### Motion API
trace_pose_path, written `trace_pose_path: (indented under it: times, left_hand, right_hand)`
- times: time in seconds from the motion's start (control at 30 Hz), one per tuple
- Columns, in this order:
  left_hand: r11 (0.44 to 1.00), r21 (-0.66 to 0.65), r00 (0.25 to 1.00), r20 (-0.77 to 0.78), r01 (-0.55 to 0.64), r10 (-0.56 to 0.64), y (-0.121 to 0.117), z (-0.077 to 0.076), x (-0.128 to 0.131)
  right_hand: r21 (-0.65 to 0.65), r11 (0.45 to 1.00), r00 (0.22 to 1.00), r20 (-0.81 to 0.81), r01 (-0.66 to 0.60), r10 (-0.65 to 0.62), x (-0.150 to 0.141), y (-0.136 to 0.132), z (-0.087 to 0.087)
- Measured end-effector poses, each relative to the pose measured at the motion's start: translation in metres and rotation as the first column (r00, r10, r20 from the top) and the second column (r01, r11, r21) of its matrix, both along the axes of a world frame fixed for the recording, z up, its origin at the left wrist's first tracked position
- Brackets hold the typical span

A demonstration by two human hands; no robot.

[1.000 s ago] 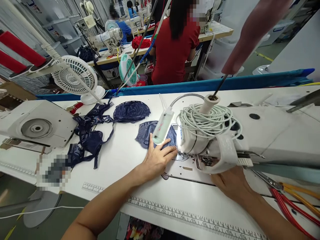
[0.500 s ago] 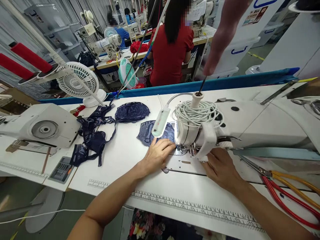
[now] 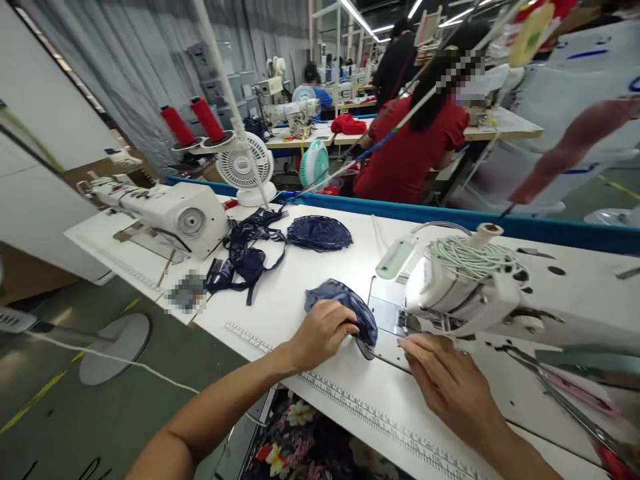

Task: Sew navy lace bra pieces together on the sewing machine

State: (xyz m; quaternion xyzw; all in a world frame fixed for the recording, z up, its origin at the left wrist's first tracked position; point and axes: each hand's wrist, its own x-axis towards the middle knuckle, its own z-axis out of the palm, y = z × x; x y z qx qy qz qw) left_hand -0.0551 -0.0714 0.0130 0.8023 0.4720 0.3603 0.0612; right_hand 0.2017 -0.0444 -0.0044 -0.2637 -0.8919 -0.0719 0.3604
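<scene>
My left hand [image 3: 323,337] is closed on the near edge of a dark blue, sheer fabric cup piece [image 3: 343,293], which curves up off the table left of the needle area. Close to the presser foot of the white sewing machine [image 3: 500,297], my right hand [image 3: 447,383] has its thumb and fingertips pressed together; whatever they may pinch is too small to make out. The metal needle plate [image 3: 387,313] shows bare between the cup piece and the presser foot. A small lamp [image 3: 395,259] hangs beside the machine head.
A stack of navy cup pieces [image 3: 320,233] and a navy bra [image 3: 250,265] lie to the left. Beyond them stand a second sewing machine [image 3: 170,213] and a white fan [image 3: 245,163]. Scissors [image 3: 575,407] rest at right. A person in red [image 3: 395,153] sits across the blue-edged table.
My left hand has drawn the cup piece left and towards me, away from the presser foot. My right hand has come out from beside the machine head. The view has swung left.
</scene>
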Motion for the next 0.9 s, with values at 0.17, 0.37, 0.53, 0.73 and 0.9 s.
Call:
trace_pose_path:
  times: [0.17, 0.37, 0.53, 0.73, 0.9]
  left_hand:
    - [0.997, -0.003, 0.95, 0.302, -0.078, 0.075, -0.032, 0.005, -0.009]
    - [0.975, -0.055, 0.893, 0.392, -0.216, 0.22, -0.056, 0.012, -0.021]
    - [0.959, -0.113, 0.862, 0.419, -0.262, 0.285, -0.063, 0.013, -0.027]
    - [0.912, -0.353, 0.739, 0.554, -0.21, 0.385, -0.065, 0.016, -0.021]
    - [0.889, -0.45, 0.628, 0.666, -0.091, 0.402, -0.069, 0.021, -0.014]
  right_hand:
    - [-0.462, 0.847, 0.944, -0.305, -0.264, 0.128, -0.06, -0.009, 0.03]
    - [-0.866, 0.298, 0.916, -0.375, -0.4, 0.142, -0.106, -0.004, 0.052]
    - [-0.913, 0.199, 0.933, -0.339, -0.356, 0.116, -0.117, -0.005, 0.056]
    - [-0.863, 0.416, 0.958, -0.261, -0.286, 0.118, -0.116, -0.012, 0.054]
    - [-0.757, 0.576, 0.949, -0.289, -0.308, 0.127, -0.116, -0.02, 0.054]
